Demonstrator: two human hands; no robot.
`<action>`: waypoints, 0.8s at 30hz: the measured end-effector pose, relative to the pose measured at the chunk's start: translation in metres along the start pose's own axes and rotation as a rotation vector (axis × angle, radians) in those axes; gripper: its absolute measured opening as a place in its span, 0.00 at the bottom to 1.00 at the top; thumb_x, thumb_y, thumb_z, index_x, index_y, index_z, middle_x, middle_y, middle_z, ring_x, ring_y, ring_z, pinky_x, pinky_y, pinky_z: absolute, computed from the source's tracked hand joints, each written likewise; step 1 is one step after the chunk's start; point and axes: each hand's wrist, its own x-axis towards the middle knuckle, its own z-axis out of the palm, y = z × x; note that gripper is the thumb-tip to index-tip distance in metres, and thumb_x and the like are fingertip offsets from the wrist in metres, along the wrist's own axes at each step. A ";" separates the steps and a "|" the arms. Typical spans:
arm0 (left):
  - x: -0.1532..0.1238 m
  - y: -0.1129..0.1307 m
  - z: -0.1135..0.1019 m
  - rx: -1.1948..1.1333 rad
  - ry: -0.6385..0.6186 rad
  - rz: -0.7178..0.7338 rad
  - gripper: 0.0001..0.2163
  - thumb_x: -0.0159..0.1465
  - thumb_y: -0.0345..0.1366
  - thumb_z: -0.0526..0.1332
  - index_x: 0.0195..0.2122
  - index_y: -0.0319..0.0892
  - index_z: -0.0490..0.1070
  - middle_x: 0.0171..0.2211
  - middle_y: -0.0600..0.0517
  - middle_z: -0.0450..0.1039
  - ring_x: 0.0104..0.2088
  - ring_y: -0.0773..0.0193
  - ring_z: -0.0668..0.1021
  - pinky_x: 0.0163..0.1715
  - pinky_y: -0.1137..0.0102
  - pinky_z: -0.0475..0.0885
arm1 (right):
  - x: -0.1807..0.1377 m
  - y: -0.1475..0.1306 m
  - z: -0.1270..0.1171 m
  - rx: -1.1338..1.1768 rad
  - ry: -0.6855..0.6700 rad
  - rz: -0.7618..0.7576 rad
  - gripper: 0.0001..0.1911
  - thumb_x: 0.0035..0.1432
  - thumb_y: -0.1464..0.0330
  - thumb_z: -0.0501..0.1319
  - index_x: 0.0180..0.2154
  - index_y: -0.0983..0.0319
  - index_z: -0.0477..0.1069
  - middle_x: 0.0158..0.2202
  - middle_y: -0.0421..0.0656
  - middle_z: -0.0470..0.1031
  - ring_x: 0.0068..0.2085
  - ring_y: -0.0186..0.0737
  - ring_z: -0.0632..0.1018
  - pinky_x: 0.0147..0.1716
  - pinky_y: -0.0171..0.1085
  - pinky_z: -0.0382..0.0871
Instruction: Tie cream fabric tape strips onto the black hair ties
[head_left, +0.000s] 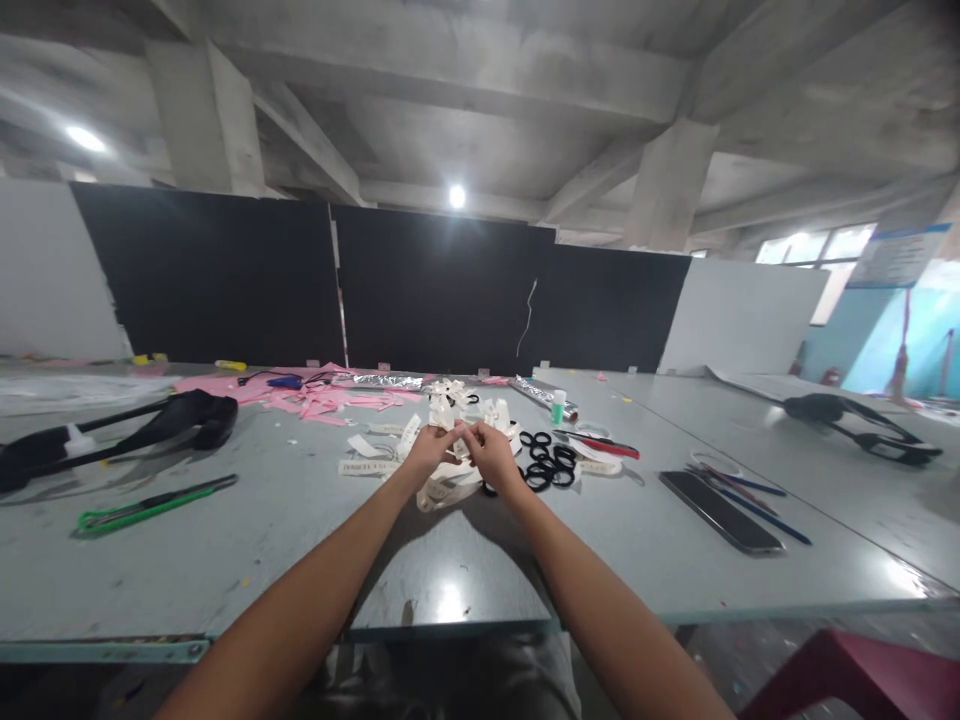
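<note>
Both my hands meet over the middle of the grey table [225, 540]. My left hand [427, 450] and my right hand [491, 452] are closed, each pinching a cream ribbon [442, 488] that loops down onto the table below them. More cream ribbon pieces [450, 400] lie just beyond the hands. A cluster of black rings [547, 465] lies right of my right hand.
Green-handled scissors [150, 503] lie at left, a black strap object [150, 425] behind them. Pink scraps [315, 398] sit further back. A phone [720, 512] and pens [750, 500] lie at right, red scissors [607, 445] nearby. A red stool [862, 675] stands lower right.
</note>
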 end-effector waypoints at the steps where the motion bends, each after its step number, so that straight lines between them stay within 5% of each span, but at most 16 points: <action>1: 0.000 0.000 -0.001 0.016 -0.022 0.005 0.21 0.48 0.50 0.67 0.33 0.35 0.72 0.22 0.52 0.67 0.22 0.67 0.71 0.25 0.68 0.73 | 0.000 0.001 0.000 -0.032 0.009 -0.015 0.15 0.59 0.58 0.53 0.26 0.61 0.65 0.19 0.37 0.67 0.21 0.33 0.69 0.22 0.31 0.61; 9: -0.001 0.007 -0.004 0.022 -0.094 0.008 0.19 0.50 0.47 0.67 0.33 0.35 0.71 0.17 0.59 0.59 0.18 0.74 0.63 0.25 0.71 0.71 | 0.002 0.000 -0.005 -0.155 0.078 -0.015 0.12 0.59 0.61 0.52 0.27 0.60 0.65 0.22 0.39 0.69 0.26 0.37 0.71 0.27 0.32 0.60; 21: 0.012 -0.001 -0.021 0.056 0.030 0.090 0.22 0.48 0.47 0.67 0.39 0.37 0.73 0.33 0.48 0.72 0.32 0.64 0.73 0.25 0.73 0.70 | 0.004 0.002 -0.008 -0.233 0.058 0.016 0.13 0.58 0.62 0.53 0.25 0.60 0.66 0.21 0.39 0.68 0.25 0.36 0.68 0.28 0.33 0.59; 24: 0.010 -0.001 -0.020 0.155 -0.035 0.071 0.19 0.49 0.47 0.67 0.34 0.36 0.74 0.30 0.48 0.72 0.30 0.64 0.73 0.25 0.73 0.68 | 0.003 0.000 -0.007 -0.133 0.082 -0.016 0.10 0.56 0.61 0.56 0.35 0.61 0.70 0.31 0.41 0.72 0.29 0.36 0.70 0.32 0.34 0.62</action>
